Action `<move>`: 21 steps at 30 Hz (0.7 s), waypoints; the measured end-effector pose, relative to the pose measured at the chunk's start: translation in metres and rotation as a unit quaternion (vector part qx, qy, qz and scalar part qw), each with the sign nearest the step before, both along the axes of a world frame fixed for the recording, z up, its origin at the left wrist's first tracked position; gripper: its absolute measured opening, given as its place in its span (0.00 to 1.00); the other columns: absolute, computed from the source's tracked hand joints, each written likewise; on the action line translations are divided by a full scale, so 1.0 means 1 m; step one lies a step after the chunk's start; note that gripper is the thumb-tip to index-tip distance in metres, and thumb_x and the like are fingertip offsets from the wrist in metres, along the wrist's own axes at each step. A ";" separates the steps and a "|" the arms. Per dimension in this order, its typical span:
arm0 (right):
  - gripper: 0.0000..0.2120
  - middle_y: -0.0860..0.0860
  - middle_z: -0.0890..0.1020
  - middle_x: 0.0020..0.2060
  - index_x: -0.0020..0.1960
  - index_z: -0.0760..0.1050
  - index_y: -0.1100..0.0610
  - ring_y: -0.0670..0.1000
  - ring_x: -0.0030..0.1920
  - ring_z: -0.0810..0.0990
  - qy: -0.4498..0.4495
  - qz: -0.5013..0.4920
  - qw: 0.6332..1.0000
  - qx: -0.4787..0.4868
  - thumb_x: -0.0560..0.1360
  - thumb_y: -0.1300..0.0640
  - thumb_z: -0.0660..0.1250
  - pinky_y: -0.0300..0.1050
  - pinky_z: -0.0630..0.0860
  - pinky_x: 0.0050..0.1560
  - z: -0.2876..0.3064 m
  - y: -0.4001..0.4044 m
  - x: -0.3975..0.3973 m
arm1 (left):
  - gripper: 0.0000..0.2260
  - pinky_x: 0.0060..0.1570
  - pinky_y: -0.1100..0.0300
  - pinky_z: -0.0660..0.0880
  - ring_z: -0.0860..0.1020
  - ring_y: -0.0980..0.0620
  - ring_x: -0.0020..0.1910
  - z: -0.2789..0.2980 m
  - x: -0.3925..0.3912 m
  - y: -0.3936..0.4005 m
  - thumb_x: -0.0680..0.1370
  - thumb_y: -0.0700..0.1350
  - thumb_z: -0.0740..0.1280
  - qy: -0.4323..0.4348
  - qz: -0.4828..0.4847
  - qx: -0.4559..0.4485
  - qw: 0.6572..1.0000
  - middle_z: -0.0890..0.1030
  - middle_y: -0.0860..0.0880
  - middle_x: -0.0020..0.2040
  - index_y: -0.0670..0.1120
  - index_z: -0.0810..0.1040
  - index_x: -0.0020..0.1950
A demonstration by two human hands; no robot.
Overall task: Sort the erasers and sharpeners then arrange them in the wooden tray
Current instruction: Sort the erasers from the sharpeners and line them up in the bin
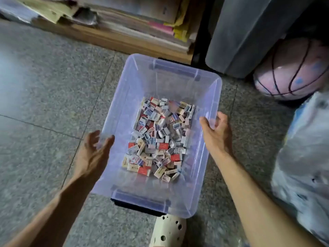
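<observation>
A clear plastic bin [124, 97] stands on the floor in front of me. Its bottom is covered with several small wrapped erasers [160, 138] in white, red and blue, piled loosely; I cannot pick out any sharpeners among them. My left hand [92, 152] is at the bin's left rim, thumb over the inside and straight fingers outside, spread apart. At the right rim, my right hand [218, 132] has its thumb stretched inward and its fingers loosely bent outside. Neither hand closes on the rim.
The floor is grey speckled tile. A low wooden shelf [114, 40] with stacked paper and books runs behind the bin. A grey container [249, 32] and a pink basketball [292, 72] sit at the back right, a plastic bag [302, 157] at the right. My perforated shoe [169, 232] touches the bin's near edge.
</observation>
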State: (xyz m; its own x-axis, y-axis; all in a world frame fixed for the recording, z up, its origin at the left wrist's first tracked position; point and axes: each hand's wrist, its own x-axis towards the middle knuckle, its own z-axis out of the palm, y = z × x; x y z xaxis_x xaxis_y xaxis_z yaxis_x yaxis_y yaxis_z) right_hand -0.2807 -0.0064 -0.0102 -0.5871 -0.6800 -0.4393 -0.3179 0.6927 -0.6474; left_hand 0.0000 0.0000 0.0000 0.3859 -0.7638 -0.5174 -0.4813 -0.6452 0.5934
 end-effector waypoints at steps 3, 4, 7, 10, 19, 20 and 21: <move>0.31 0.57 0.73 0.72 0.77 0.62 0.58 0.56 0.68 0.73 0.009 -0.013 1.000 -0.015 0.79 0.48 0.68 0.39 0.66 0.59 -0.012 -0.002 0.006 | 0.11 0.33 0.61 0.68 0.77 0.45 0.41 -0.013 0.005 -0.001 0.79 0.50 0.67 -0.030 -0.070 -0.007 0.997 0.81 0.45 0.47 0.47 0.77 0.59; 0.31 0.58 0.72 0.72 0.77 0.62 0.59 0.56 0.69 0.73 0.011 -0.019 0.999 -0.027 0.79 0.50 0.68 0.38 0.65 0.60 -0.018 -0.001 0.006 | 0.07 0.32 0.61 0.68 0.77 0.46 0.38 -0.017 0.007 -0.001 0.79 0.48 0.67 -0.034 -0.075 -0.013 0.996 0.82 0.43 0.44 0.47 0.78 0.55; 0.26 0.60 0.75 0.69 0.74 0.67 0.62 0.58 0.67 0.75 0.039 -0.023 0.998 -0.052 0.79 0.55 0.69 0.40 0.68 0.60 -0.028 0.002 0.008 | 0.08 0.32 0.64 0.68 0.76 0.51 0.36 -0.023 0.014 -0.003 0.79 0.47 0.68 -0.031 -0.078 -0.015 0.996 0.83 0.44 0.43 0.46 0.80 0.56; 0.23 0.60 0.78 0.65 0.72 0.69 0.63 0.58 0.63 0.78 0.063 -0.027 0.995 -0.066 0.79 0.60 0.67 0.41 0.72 0.57 -0.033 0.001 0.007 | 0.16 0.36 0.61 0.68 0.81 0.48 0.42 -0.026 0.018 -0.002 0.78 0.51 0.68 -0.045 -0.085 -0.013 0.995 0.84 0.44 0.46 0.45 0.80 0.61; 0.25 0.57 0.77 0.67 0.75 0.68 0.61 0.54 0.65 0.76 0.078 0.028 0.990 -0.111 0.79 0.62 0.68 0.35 0.69 0.58 0.006 0.003 0.024 | 0.07 0.43 0.59 0.75 0.82 0.45 0.43 0.008 0.027 0.043 0.79 0.41 0.68 0.086 0.042 -0.039 0.995 0.84 0.46 0.43 0.50 0.81 0.55; 0.25 0.56 0.77 0.66 0.74 0.68 0.61 0.53 0.64 0.77 0.079 0.038 0.989 -0.117 0.79 0.62 0.68 0.37 0.70 0.60 0.017 0.003 0.026 | 0.07 0.44 0.58 0.75 0.81 0.46 0.43 0.019 0.031 0.049 0.79 0.41 0.68 0.091 0.061 -0.042 0.993 0.83 0.47 0.42 0.49 0.81 0.55; 0.23 0.53 0.78 0.63 0.73 0.70 0.60 0.51 0.61 0.77 0.076 0.047 0.989 -0.120 0.79 0.61 0.68 0.40 0.72 0.60 0.031 0.002 0.031 | 0.07 0.45 0.59 0.76 0.81 0.48 0.43 0.032 0.036 0.054 0.79 0.41 0.68 0.091 0.075 -0.042 0.992 0.83 0.48 0.42 0.48 0.81 0.55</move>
State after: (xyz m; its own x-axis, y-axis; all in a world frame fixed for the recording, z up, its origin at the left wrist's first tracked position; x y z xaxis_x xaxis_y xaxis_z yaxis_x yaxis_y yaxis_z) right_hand -0.2501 -0.0043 0.0206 -0.5631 -0.8088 -0.1697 -0.4804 0.4874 -0.7291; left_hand 0.0357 0.0544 0.0323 0.4042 -0.7482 -0.5261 -0.2631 -0.6460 0.7166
